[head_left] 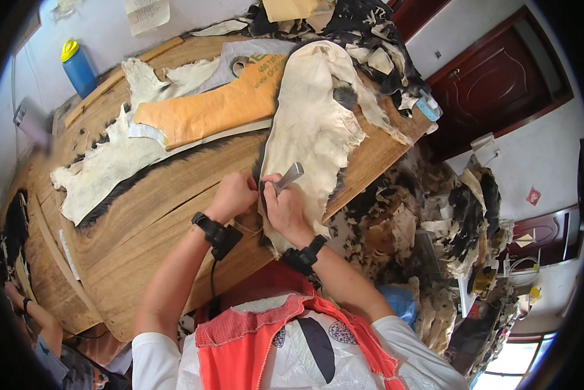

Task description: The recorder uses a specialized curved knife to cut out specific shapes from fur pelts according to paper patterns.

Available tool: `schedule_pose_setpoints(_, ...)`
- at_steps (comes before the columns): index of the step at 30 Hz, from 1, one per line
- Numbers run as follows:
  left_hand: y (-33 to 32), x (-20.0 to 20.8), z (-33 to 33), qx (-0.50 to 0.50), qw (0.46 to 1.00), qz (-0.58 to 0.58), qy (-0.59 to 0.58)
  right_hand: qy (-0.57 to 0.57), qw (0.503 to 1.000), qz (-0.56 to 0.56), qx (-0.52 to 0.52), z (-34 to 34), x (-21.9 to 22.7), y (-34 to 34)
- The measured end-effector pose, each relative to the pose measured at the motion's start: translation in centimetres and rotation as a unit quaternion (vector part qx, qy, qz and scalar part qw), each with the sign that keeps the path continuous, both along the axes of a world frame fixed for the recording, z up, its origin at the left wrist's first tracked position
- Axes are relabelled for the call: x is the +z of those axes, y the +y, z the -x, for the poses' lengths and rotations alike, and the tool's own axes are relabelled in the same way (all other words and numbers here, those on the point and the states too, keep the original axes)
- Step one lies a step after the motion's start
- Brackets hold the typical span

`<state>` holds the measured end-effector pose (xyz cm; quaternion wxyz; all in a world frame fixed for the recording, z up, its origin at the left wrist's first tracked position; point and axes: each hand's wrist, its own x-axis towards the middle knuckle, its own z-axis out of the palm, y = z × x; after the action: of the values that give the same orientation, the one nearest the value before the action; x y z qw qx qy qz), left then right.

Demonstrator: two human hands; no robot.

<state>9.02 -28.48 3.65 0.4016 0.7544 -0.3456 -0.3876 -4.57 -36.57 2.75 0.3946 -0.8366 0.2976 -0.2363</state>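
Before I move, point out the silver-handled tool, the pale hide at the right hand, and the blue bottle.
Silver-handled tool (291, 175): head view, on its handle.
Pale hide (305, 135): head view, on its broad middle.
Blue bottle (80, 76): head view, on its body.

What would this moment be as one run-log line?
left hand: curled beside pale hide | right hand: gripping metal tool | hide: lying on wooden table

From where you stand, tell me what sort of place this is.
Probably a hide or fur workshop: a pale hide lies on a wooden table, and black-and-white pelts are piled beside it.
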Motion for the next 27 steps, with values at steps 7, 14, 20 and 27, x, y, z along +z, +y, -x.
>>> schedule_pose_setpoints(7,-0.1,0.3,-0.1,-0.01,1.0,-0.009,0.007,0.023,0.999,-0.043,-0.02,-0.9,0.5,-0.5)
schedule_pose_setpoints(14,-0.1,0.7,0.1,0.019,0.999,0.023,0.029,-0.005,0.999,-0.007,-0.036,-1.4,-0.1,-1.0)
schedule_pose_setpoints(20,-1.4,-0.2,-0.4,-0.053,0.992,0.049,-0.105,-0.025,0.999,0.02,-0.013,-0.8,-0.3,-0.8)
schedule_pose_setpoints(27,-0.7,-0.3,-0.3,-0.053,0.995,0.061,-0.06,-0.049,0.999,0.009,0.003,0.8,-1.2,0.0)
